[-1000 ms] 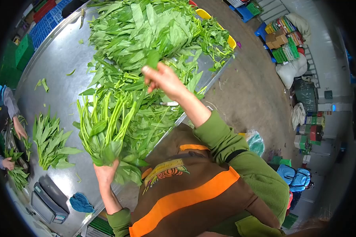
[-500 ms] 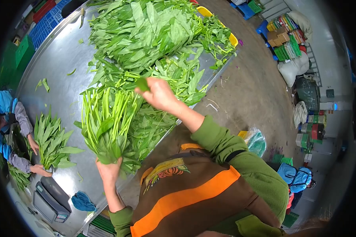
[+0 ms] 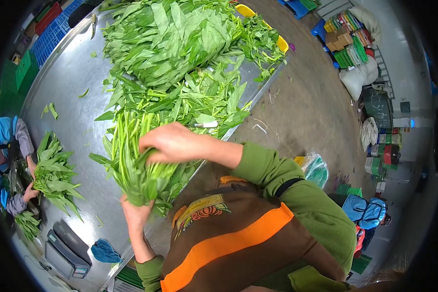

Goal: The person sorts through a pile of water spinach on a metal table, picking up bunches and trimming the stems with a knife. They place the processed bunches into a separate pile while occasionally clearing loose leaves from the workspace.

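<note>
Left hand gripping bunch | right hand on stems, closure unclear | risk: forearm knocking white handle off tabletop edge

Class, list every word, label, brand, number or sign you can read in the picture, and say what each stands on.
No text can be read with certainty.
Apron badge: lettering, too small and blurred to read.
Dark green panel: pale marks, perhaps writing, too blurred to read.
Scale: any marking on its front strip is too small to read.
</note>
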`<action>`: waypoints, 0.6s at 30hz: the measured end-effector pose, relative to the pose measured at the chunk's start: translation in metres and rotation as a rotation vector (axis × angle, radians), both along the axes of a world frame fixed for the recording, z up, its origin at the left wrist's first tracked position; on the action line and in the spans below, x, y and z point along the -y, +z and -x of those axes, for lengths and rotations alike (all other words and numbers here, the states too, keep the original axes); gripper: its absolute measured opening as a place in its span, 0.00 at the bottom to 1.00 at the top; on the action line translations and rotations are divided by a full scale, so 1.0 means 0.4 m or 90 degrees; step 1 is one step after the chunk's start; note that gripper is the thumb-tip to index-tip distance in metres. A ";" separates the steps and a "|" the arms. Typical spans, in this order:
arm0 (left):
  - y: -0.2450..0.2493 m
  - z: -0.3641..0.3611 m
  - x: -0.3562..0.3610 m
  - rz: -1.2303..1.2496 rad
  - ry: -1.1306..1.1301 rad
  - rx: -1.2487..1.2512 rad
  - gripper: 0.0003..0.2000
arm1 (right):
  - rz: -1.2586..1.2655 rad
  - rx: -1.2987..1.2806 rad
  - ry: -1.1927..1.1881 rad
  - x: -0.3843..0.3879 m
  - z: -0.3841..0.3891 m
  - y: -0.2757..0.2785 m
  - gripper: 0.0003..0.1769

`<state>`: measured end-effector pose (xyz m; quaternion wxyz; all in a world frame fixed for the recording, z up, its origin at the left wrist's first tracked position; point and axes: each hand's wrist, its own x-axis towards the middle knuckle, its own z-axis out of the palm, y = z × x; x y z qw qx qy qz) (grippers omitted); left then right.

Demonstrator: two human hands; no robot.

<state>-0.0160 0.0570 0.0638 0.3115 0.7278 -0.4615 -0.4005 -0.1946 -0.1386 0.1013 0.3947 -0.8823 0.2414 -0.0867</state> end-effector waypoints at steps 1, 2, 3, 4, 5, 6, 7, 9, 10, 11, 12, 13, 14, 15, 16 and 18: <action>-0.003 -0.004 -0.003 0.000 0.001 0.000 0.13 | -0.010 -0.014 -0.052 0.017 -0.002 -0.042 0.16; -0.007 -0.012 -0.011 -0.007 -0.013 0.016 0.13 | 0.040 0.001 -0.149 0.042 0.009 -0.080 0.13; -0.010 -0.019 -0.023 -0.015 -0.026 0.032 0.13 | 0.088 0.017 -0.246 0.072 0.021 -0.117 0.10; -0.012 -0.024 -0.036 -0.017 -0.023 0.034 0.13 | 0.127 0.009 -0.295 0.102 0.046 -0.151 0.10; -0.016 -0.027 -0.044 0.000 -0.036 0.055 0.13 | 0.168 -0.001 -0.346 0.132 0.074 -0.167 0.09; -0.019 -0.027 -0.047 0.017 -0.051 0.075 0.13 | 0.201 0.011 -0.388 0.151 0.094 -0.163 0.09; -0.018 -0.025 -0.044 0.017 -0.051 0.073 0.13 | 0.234 0.021 -0.432 0.166 0.108 -0.162 0.09; -0.014 -0.019 -0.036 0.007 -0.035 0.028 0.13 | 0.276 0.062 -0.452 0.168 0.107 -0.137 0.11; -0.024 -0.018 -0.036 0.006 -0.037 0.027 0.13 | 0.003 0.104 -0.435 0.145 0.086 -0.077 0.15; -0.042 -0.020 -0.040 0.020 -0.037 0.050 0.14 | -0.269 0.145 -0.406 0.119 0.066 -0.025 0.18; -0.051 -0.020 -0.040 0.034 -0.038 0.074 0.14 | -0.329 0.071 -0.324 0.096 0.049 0.012 0.21; -0.048 -0.017 -0.033 0.034 -0.042 0.074 0.14 | -0.385 -0.002 -0.239 0.076 0.034 0.035 0.23; -0.043 -0.010 -0.024 0.043 -0.027 0.040 0.14 | -0.378 -0.067 -0.194 0.060 0.016 0.038 0.22; -0.040 -0.007 -0.019 0.051 -0.010 0.007 0.14 | -0.370 -0.131 -0.148 0.048 -0.004 0.036 0.22; -0.046 -0.008 -0.017 0.087 -0.029 0.038 0.15 | -0.371 -0.130 -0.149 0.040 -0.018 0.019 0.22; -0.035 0.001 -0.005 0.101 -0.024 0.052 0.16 | -0.476 -0.098 -0.183 0.028 -0.035 -0.035 0.21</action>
